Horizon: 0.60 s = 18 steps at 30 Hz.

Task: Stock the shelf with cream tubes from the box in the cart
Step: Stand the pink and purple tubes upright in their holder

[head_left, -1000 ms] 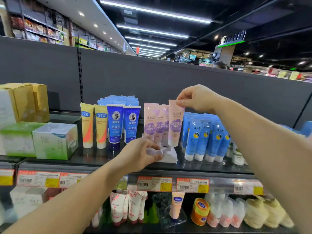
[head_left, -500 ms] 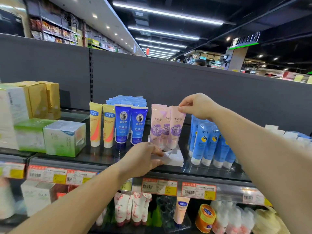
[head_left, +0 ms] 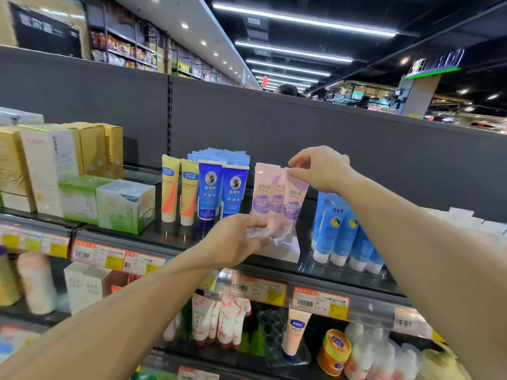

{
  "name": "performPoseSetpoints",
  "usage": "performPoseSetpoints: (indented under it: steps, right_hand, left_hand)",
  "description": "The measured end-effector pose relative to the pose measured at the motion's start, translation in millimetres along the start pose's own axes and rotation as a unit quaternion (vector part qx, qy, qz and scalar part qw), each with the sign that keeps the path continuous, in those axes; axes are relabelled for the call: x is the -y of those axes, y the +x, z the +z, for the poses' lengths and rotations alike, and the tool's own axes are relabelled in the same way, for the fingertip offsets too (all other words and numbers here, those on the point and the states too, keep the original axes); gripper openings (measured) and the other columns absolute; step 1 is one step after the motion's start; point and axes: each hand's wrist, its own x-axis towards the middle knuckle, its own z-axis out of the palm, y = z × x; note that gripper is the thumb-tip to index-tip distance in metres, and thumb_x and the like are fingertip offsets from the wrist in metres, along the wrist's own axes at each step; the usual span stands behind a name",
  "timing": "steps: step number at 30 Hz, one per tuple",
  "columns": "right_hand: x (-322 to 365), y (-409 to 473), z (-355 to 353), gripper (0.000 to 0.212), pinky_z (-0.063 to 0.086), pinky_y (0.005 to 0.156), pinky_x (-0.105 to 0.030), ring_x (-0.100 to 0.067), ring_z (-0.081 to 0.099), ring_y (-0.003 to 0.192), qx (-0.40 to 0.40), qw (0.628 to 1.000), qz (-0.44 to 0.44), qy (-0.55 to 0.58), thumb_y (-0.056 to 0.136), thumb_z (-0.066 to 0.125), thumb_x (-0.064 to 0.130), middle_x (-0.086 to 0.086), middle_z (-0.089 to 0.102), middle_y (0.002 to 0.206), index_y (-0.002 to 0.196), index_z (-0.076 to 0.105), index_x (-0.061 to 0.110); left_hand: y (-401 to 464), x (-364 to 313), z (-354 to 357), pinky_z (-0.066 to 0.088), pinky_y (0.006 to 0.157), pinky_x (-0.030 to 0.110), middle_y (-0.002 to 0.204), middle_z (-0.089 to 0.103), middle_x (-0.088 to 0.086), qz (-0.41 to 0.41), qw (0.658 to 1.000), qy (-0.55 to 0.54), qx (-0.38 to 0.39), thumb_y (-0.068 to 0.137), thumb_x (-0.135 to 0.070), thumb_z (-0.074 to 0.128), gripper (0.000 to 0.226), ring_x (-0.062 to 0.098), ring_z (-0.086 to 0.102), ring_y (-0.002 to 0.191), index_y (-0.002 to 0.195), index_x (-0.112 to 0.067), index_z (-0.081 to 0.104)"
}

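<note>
My right hand (head_left: 321,167) has its grip pinched on the top of a pink cream tube (head_left: 292,204) standing on the shelf (head_left: 175,242). My left hand (head_left: 236,239) grips the tubes' bases with curled fingers.

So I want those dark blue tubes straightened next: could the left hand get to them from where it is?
Probably yes. The left hand sits at the foot of the pink tubes, right beside the dark blue tubes, which stand at the shelf front with nothing before them.

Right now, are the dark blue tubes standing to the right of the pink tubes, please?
No, the dark blue tubes stand left of the pink tubes.
</note>
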Motion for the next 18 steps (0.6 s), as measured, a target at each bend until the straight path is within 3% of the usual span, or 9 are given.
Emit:
performPoseSetpoints:
  steps: [2,5,8,11,15,18]
  right_hand:
    - [15,-8,4,0.024,0.027,0.089,-0.037,-0.014,0.056,0.108,-0.023,0.999,-0.025,0.026,0.09,0.056,0.047,0.014,0.066,0.108,0.109,0.066,0.036]
    - [45,-26,19,0.026,0.035,0.095,-0.036,-0.017,0.055,0.111,-0.042,0.994,-0.057,0.086,0.093,0.053,0.042,0.01,0.066,0.113,0.113,0.068,0.032]
    - [76,-50,50,0.026,0.043,0.09,-0.031,-0.02,0.058,0.107,-0.049,0.979,-0.134,0.145,0.092,0.056,0.035,0.004,0.067,0.111,0.112,0.07,0.025]
    - [115,-75,86,0.032,0.047,0.092,-0.044,-0.027,0.059,0.107,-0.012,0.97,-0.182,0.16,0.089,0.052,0.039,-0.002,0.069,0.112,0.111,0.069,0.025]
    - [188,-104,122,0.037,0.046,0.094,-0.046,-0.029,0.054,0.115,0.045,0.962,-0.224,0.152,0.094,0.048,0.037,-0.004,0.065,0.12,0.123,0.064,0.021]
    - [260,-123,155,0.041,0.043,0.1,-0.045,-0.028,0.047,0.126,0.116,0.953,-0.242,0.141,0.097,0.043,0.041,-0.005,0.056,0.133,0.131,0.054,0.019]
  left_hand:
    - [-7,-6,-5,0.048,0.082,0.018,0.109,0.062,-0.015,-0.016,0.999,-0.019,-0.034,0.091,-0.038,0.061,0.038,0.005,0.059,0.101,0.127,-0.022,0.06]
    - [-22,-5,-13,0.05,0.091,0.028,0.113,0.061,-0.01,-0.077,0.993,-0.024,-0.086,0.092,-0.039,0.06,0.039,0.007,0.056,0.103,0.126,-0.021,0.059]
    - [-46,6,-25,0.048,0.087,0.026,0.11,0.061,-0.009,-0.117,0.984,0.008,-0.137,0.093,-0.039,0.059,0.036,0.009,0.056,0.099,0.122,-0.018,0.06]
    - [-80,30,-42,0.048,0.078,0.029,0.1,0.064,-0.006,-0.163,0.971,0.061,-0.161,0.093,-0.037,0.058,0.027,0.014,0.059,0.089,0.111,-0.018,0.064]
    - [-141,76,-74,0.05,0.089,0.04,0.113,0.066,0.001,-0.216,0.95,0.17,-0.148,0.095,-0.042,0.05,0.033,0.023,0.059,0.106,0.115,-0.02,0.064]
    - [-203,112,-108,0.036,0.106,0.04,0.139,0.049,0.006,-0.295,0.917,0.245,-0.107,0.096,-0.05,0.043,0.052,0.028,0.039,0.131,0.136,-0.017,0.047]
